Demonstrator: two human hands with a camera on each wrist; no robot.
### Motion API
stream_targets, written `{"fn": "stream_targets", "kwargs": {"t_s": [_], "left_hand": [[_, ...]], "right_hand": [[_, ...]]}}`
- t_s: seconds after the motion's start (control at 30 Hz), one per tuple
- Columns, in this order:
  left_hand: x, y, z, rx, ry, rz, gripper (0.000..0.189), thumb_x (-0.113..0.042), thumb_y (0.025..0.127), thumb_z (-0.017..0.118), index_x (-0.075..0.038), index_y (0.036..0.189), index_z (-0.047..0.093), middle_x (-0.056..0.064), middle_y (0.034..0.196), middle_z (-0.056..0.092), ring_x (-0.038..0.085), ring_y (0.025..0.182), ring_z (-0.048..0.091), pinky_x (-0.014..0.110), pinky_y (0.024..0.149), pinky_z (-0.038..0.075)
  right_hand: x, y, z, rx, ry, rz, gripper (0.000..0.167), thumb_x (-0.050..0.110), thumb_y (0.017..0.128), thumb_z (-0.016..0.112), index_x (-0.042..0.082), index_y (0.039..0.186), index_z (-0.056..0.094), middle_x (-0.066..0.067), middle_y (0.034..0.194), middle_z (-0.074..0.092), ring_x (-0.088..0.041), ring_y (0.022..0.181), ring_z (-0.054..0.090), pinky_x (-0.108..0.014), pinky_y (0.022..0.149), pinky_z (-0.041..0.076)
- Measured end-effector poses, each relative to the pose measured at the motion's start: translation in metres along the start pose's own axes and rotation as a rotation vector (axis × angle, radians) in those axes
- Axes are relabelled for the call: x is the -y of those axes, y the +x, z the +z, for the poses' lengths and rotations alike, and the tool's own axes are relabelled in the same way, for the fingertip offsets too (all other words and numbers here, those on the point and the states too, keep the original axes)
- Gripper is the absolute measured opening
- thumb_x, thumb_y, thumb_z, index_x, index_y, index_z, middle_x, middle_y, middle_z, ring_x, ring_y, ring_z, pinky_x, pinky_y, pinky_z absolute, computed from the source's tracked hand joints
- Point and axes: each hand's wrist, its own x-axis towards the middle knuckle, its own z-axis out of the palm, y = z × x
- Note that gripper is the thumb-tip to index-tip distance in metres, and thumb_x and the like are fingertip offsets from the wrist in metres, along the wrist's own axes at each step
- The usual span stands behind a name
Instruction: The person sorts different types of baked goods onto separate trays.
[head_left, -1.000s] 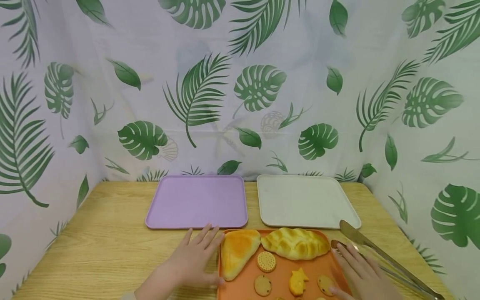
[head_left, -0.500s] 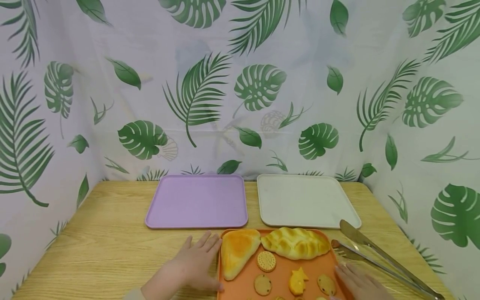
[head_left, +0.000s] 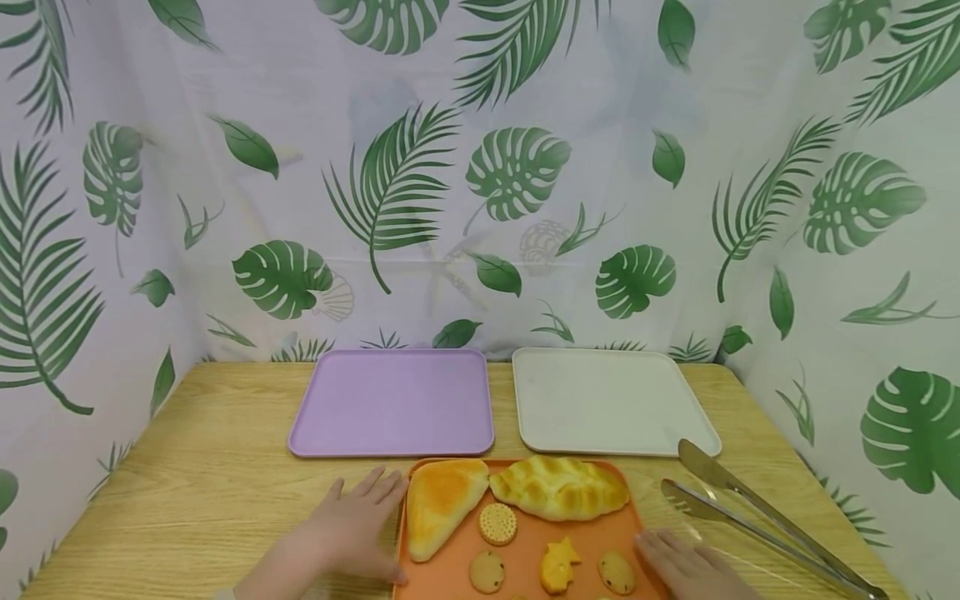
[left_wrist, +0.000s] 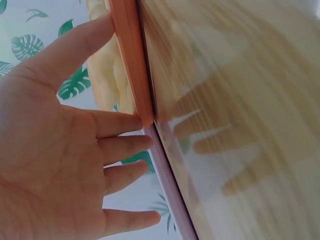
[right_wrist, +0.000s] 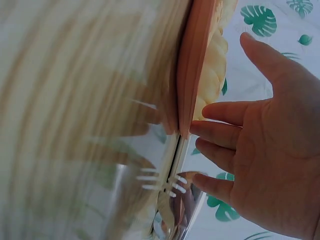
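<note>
An orange tray (head_left: 525, 546) lies at the near edge of the head view, its front part cut off. On it are a triangular bread (head_left: 446, 504), a braided bread (head_left: 562, 487), a round cracker (head_left: 498, 524), two chocolate-chip cookies (head_left: 487, 572) and a small yellow-orange shape (head_left: 558, 567) with a pointed top. My left hand (head_left: 341, 533) is spread at the tray's left side, thumb and index fingertips at its edge in the left wrist view. My right hand (head_left: 686, 567) is at the right side, fingers extended, fingertips touching or very near the tray wall (right_wrist: 192, 65).
Behind the orange tray lie a purple tray (head_left: 393, 404) and a white tray (head_left: 611, 404), side by side. Metal tongs (head_left: 780, 521) with spread arms lie on the wooden table (head_left: 187, 483) at the right. Leaf-printed cloth (head_left: 420, 183) surrounds the table's back and sides.
The orange tray has slid left with everything on it. Both hands have shifted left too, and my right hand no longer covers part of the tongs. The two back trays stay put.
</note>
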Motion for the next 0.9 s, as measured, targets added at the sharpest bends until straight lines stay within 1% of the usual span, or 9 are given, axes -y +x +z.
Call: {"fn": "stream_targets", "kwargs": {"t_s": [0.07, 0.17, 0.23, 0.27, 0.4, 0.47, 0.53, 0.73, 0.9], "left_hand": [[0.007, -0.003, -0.001, -0.006, -0.005, -0.004, 0.113, -0.065, 0.064, 0.077, -0.009, 0.152, 0.033, 0.011, 0.159, 0.033, 0.034, 0.15, 0.022, 0.073, 0.112, 0.018], [0.018, -0.007, -0.002, -0.011, -0.012, -0.015, 0.113, -0.065, 0.064, 0.078, -0.01, 0.152, 0.034, 0.012, 0.158, 0.034, 0.036, 0.149, 0.022, 0.074, 0.111, 0.018], [0.024, -0.009, -0.003, -0.015, -0.011, -0.021, 0.113, -0.066, 0.063, 0.077, -0.01, 0.151, 0.035, 0.013, 0.158, 0.034, 0.037, 0.149, 0.022, 0.075, 0.11, 0.018], [0.026, -0.01, -0.004, -0.014, -0.014, -0.025, 0.112, -0.066, 0.063, 0.077, -0.01, 0.151, 0.035, 0.014, 0.158, 0.034, 0.037, 0.149, 0.022, 0.075, 0.11, 0.018], [0.034, -0.014, -0.006, -0.008, -0.035, -0.039, 0.11, -0.064, 0.064, 0.078, -0.011, 0.151, 0.035, 0.015, 0.158, 0.033, 0.039, 0.149, 0.021, 0.077, 0.109, 0.016], [0.036, -0.016, -0.007, -0.007, -0.052, -0.047, 0.109, -0.061, 0.064, 0.079, -0.011, 0.151, 0.035, 0.016, 0.158, 0.032, 0.04, 0.149, 0.02, 0.077, 0.108, 0.014], [0.039, -0.017, -0.008, -0.007, -0.06, -0.056, 0.109, -0.06, 0.065, 0.08, -0.012, 0.151, 0.035, 0.016, 0.158, 0.032, 0.04, 0.149, 0.02, 0.077, 0.108, 0.014], [0.044, -0.018, -0.01, 0.003, -0.079, -0.08, 0.108, -0.058, 0.064, 0.081, -0.016, 0.152, 0.035, 0.016, 0.158, 0.032, 0.04, 0.149, 0.019, 0.077, 0.109, 0.014], [0.045, -0.021, -0.009, 0.01, -0.082, -0.065, 0.108, -0.059, 0.066, 0.08, -0.015, 0.153, 0.033, 0.018, 0.157, 0.032, 0.042, 0.148, 0.02, 0.077, 0.108, 0.016]], "right_hand": [[0.005, 0.004, -0.001, 0.002, -0.017, -0.028, 0.064, 0.053, 0.094, 0.054, 0.026, 0.15, 0.039, 0.002, 0.147, 0.051, 0.026, 0.124, -0.022, -0.037, 0.097, 0.041], [0.012, 0.009, -0.002, 0.023, -0.025, -0.05, 0.063, 0.054, 0.095, 0.051, 0.021, 0.148, 0.043, 0.001, 0.148, 0.051, 0.024, 0.133, -0.007, -0.041, 0.096, 0.045], [0.017, 0.013, -0.004, 0.033, -0.029, -0.056, 0.063, 0.054, 0.095, 0.05, 0.018, 0.147, 0.045, 0.001, 0.148, 0.051, 0.018, 0.14, 0.01, -0.045, 0.095, 0.048], [0.019, 0.015, -0.004, 0.033, -0.028, -0.059, 0.063, 0.055, 0.095, 0.049, 0.017, 0.146, 0.045, 0.001, 0.148, 0.051, 0.017, 0.14, 0.012, -0.045, 0.095, 0.048], [0.025, 0.021, -0.007, 0.023, -0.045, -0.082, 0.064, 0.056, 0.095, 0.049, 0.016, 0.145, 0.046, 0.001, 0.148, 0.05, 0.002, 0.142, 0.032, -0.045, 0.094, 0.049], [0.027, 0.024, -0.008, 0.031, -0.043, -0.096, 0.065, 0.057, 0.095, 0.049, 0.016, 0.146, 0.046, 0.001, 0.148, 0.05, -0.003, 0.141, 0.037, -0.045, 0.094, 0.05], [0.029, 0.027, -0.009, 0.046, -0.041, -0.11, 0.066, 0.058, 0.095, 0.048, 0.016, 0.146, 0.045, 0.0, 0.149, 0.049, -0.013, 0.136, 0.046, -0.046, 0.094, 0.05], [0.028, 0.033, -0.01, 0.04, -0.056, -0.148, 0.069, 0.06, 0.094, 0.048, 0.015, 0.146, 0.046, 0.0, 0.149, 0.049, -0.012, 0.136, 0.047, -0.044, 0.092, 0.051], [0.026, 0.035, -0.011, 0.045, -0.037, -0.153, 0.069, 0.059, 0.094, 0.049, 0.015, 0.147, 0.044, 0.0, 0.15, 0.048, -0.01, 0.137, 0.044, -0.046, 0.093, 0.051]]}}
